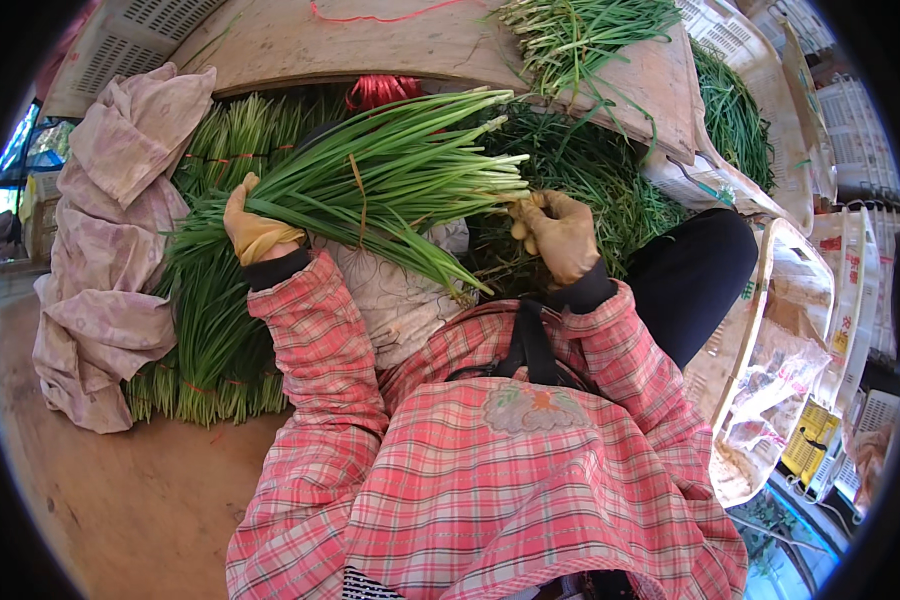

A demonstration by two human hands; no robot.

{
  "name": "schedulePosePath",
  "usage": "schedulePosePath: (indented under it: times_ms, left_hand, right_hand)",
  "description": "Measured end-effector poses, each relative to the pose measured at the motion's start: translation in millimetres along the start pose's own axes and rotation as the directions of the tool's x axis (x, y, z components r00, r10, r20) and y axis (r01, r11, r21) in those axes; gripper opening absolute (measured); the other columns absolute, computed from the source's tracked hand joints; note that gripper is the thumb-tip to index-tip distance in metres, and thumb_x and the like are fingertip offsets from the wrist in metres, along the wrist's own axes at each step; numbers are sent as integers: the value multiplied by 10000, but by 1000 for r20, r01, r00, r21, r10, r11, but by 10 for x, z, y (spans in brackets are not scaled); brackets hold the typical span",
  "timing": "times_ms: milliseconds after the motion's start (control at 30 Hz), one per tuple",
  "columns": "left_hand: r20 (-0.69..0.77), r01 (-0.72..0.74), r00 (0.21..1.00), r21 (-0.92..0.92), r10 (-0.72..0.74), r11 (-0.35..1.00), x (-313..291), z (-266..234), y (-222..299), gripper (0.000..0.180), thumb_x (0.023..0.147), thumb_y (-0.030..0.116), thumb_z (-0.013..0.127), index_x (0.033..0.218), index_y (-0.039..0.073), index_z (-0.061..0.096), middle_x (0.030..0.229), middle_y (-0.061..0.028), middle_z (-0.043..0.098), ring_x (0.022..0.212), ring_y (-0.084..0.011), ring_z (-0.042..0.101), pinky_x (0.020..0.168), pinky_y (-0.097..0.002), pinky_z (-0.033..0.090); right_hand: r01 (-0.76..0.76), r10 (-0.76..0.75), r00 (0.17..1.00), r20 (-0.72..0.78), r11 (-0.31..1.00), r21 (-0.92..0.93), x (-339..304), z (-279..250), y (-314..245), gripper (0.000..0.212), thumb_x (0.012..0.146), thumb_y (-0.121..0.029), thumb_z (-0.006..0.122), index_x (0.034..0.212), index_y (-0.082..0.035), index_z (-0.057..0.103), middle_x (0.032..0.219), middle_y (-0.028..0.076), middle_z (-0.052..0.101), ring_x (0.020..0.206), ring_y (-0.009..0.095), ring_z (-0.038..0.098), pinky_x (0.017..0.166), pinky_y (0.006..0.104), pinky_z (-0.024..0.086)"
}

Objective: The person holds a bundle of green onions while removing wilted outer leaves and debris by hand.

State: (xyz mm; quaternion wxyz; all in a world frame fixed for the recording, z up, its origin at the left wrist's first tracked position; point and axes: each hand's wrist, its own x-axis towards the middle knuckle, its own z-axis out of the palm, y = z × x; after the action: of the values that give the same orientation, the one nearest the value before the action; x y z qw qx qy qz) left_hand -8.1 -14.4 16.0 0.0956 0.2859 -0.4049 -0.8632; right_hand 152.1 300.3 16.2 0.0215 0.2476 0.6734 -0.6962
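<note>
A large bunch of garlic chives (400, 170) lies across my lap, its pale cut ends toward the right and its green leaves toward the left. A thin brown band goes round its middle. My left hand (255, 225), in a tan glove, is wrapped around the leafy part. Also gloved, my right hand (558, 235) is closed in a pinch at the lower edge of the cut ends; whatever is between its fingertips is too small to make out. A few leaves hang loose below the bunch, beside the right hand.
Banded chive bundles (205, 385) are stacked at the left beside a crumpled pale cloth (110, 230). Loose chives (590, 30) lie on a wooden board (420, 45) at the far side. Dark loose greens (610, 180) sit beyond my right hand. Plastic crates (850, 130) stand at the right.
</note>
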Motion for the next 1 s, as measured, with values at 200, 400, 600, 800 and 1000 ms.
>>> schedulePosePath:
  times_ms: [200,400,600,800,1000]
  left_hand:
    - [-27,25,999,13,-25,1000,-177,72,39,288,875,247,466,1032,43,596,978,-161,618,857,-337,592,797,-479,497]
    - [5,12,1000,-8,-12,1000,-285,100,27,285,870,259,477,1016,44,593,991,-158,614,869,-332,590,802,-488,495]
    - [-13,15,1000,-19,-15,1000,-385,188,-43,276,874,238,472,1025,41,593,1014,-148,610,889,-319,588,807,-486,491]
    - [1,9,1000,-71,-9,997,-308,-7,-4,268,877,235,472,1023,42,588,956,-123,626,855,-321,599,792,-485,500]
    - [30,36,999,-72,-34,997,-351,134,-1,166,811,208,557,874,55,573,865,-105,611,786,-300,594,726,-448,504]
  right_hand:
    - [193,-193,965,-180,981,-18,-235,-673,-66,119,894,-103,572,882,-9,644,645,10,589,484,28,421,439,180,342]
    - [137,-139,989,51,721,-679,-201,-218,-58,507,812,-328,701,1121,57,584,698,72,635,578,113,563,556,236,457]
    - [129,-160,887,432,987,100,-371,16,-240,238,916,-160,538,882,30,677,727,49,639,558,60,525,489,188,413]
    - [356,-346,926,153,933,-43,-572,-442,-635,179,818,-81,637,968,4,685,878,137,674,625,118,587,530,218,455]
    - [664,-549,693,468,233,-710,-152,407,-214,269,761,-123,675,1029,-151,675,783,86,629,633,247,605,596,324,486]
